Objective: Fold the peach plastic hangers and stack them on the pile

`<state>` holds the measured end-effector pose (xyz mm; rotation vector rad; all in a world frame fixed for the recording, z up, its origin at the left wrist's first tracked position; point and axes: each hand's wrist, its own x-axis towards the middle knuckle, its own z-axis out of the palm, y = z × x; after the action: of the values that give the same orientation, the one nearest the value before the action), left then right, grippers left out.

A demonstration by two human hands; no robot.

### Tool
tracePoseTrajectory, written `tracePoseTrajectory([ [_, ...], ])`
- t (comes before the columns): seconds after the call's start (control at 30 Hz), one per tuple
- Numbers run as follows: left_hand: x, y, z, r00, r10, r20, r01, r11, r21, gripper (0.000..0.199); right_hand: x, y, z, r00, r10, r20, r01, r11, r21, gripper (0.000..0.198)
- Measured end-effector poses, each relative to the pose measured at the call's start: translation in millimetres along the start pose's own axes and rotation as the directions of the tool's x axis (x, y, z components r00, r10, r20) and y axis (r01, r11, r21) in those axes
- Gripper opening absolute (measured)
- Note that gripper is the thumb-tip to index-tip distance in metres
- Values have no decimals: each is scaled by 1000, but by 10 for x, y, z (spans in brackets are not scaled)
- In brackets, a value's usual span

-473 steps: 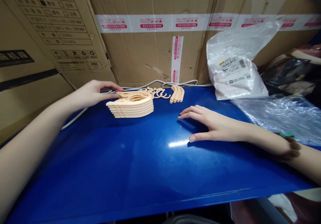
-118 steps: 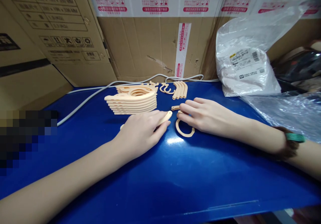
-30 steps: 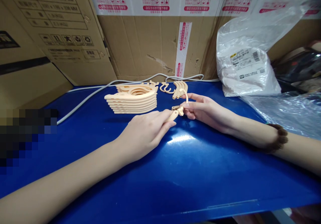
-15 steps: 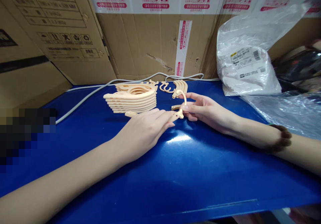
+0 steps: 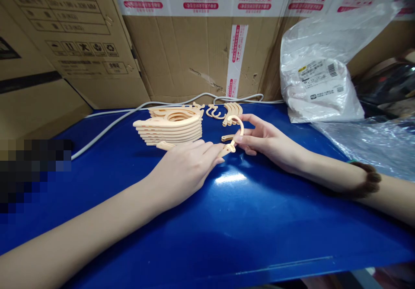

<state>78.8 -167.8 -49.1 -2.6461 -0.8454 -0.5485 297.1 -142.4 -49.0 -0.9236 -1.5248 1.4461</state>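
My left hand [image 5: 191, 163] is closed over a cream plastic hanger arm [image 5: 164, 145], whose two ends stick out on either side of the fingers. Between thumb and fingers, my right hand [image 5: 262, 137] pinches a curved cream hanger hook [image 5: 241, 129]. The hook's lower end meets the right end of the hanger arm, and the hook stands up from it. Whether the two are locked together I cannot tell. Behind my left hand lies a stack of folded hangers [image 5: 168, 129]. Another hanger arm [image 5: 228, 138] rests just behind the joint, partly hidden.
Loose hooks [image 5: 218, 112] and several curved hanger arms [image 5: 234, 109] lie at the back of the blue table [image 5: 259, 228]. A grey cable [image 5: 113, 130] runs along the cardboard boxes [image 5: 181, 51]. A white plastic bag [image 5: 317, 81] stands at the back right, with clear plastic wrap [image 5: 372, 142] nearby.
The hook has turned in my right hand, its curve now wider to view and its foot seated against the arm's end. The hanger arm's left end has shifted slightly left.
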Motion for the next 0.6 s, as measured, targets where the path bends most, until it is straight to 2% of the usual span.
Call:
tracePoseTrajectory([
  [0.17,-12,-8,2,1000,6,17,-6,1000,10,33,-12,-25,7,997,-71,-15,69,993,-94,52],
  [0.6,-3,24,44,999,23,39,-23,1000,-1,36,-31,-36,-18,994,-102,36,107,979,-174,52],
])
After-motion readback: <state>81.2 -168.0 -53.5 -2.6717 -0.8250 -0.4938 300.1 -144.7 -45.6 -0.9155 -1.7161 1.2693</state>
